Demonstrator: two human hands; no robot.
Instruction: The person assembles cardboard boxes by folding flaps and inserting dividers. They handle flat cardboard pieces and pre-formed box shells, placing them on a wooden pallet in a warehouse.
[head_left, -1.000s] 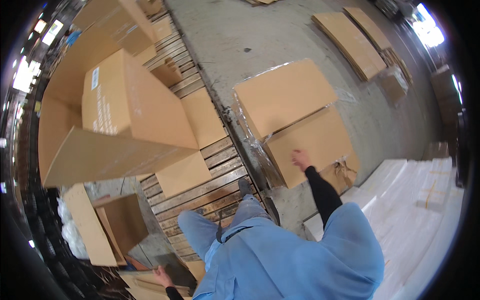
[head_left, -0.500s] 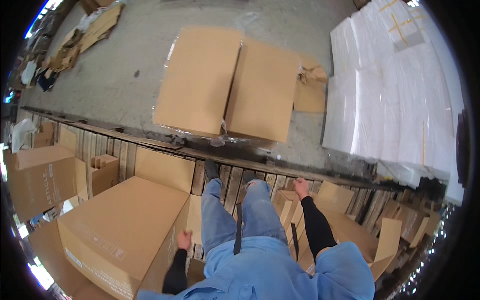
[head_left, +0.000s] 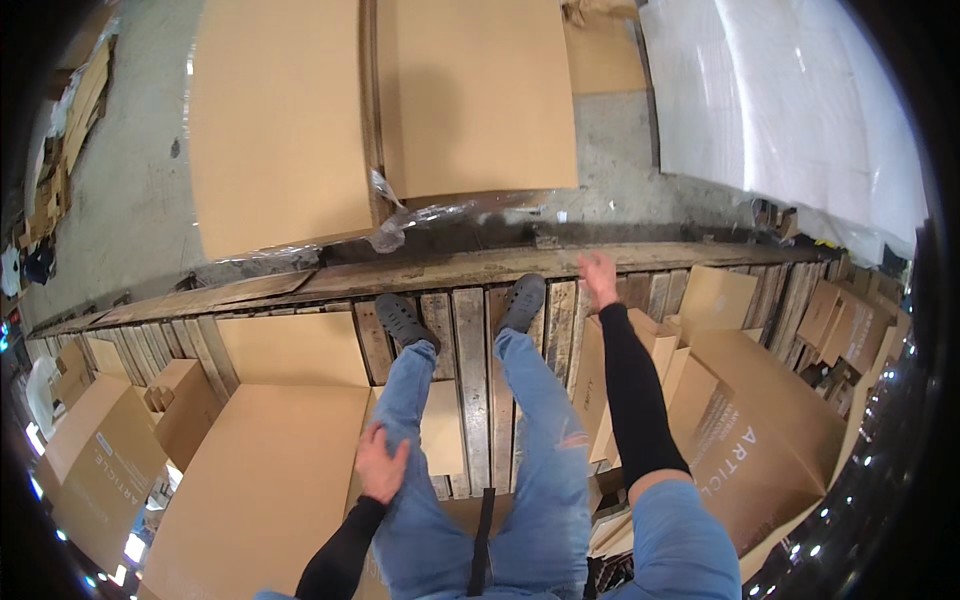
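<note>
- White blocks [head_left: 790, 110] under clear wrapping — a big stack filling the upper right of the frame
- Grey concrete floor [head_left: 140, 195], upper left, with a small dark spot [head_left: 175, 148] on it
- Flattened cardboard scraps [head_left: 85, 95] at the far upper left edge
- Worn wooden slats [head_left: 470, 350] across the middle — bordered above by a long plank [head_left: 430, 268]
- Printed brown carton [head_left: 105, 470], lower left
- Smaller brown carton [head_left: 845, 325], right edge

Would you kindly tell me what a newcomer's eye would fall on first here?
Probably the two brown cardboard panels side by side at top centre, with clear plastic film at their near edge. Then the white wrapped stack at upper right, the empty right hand above the wooden platform and the empty left hand by the left thigh.
</note>
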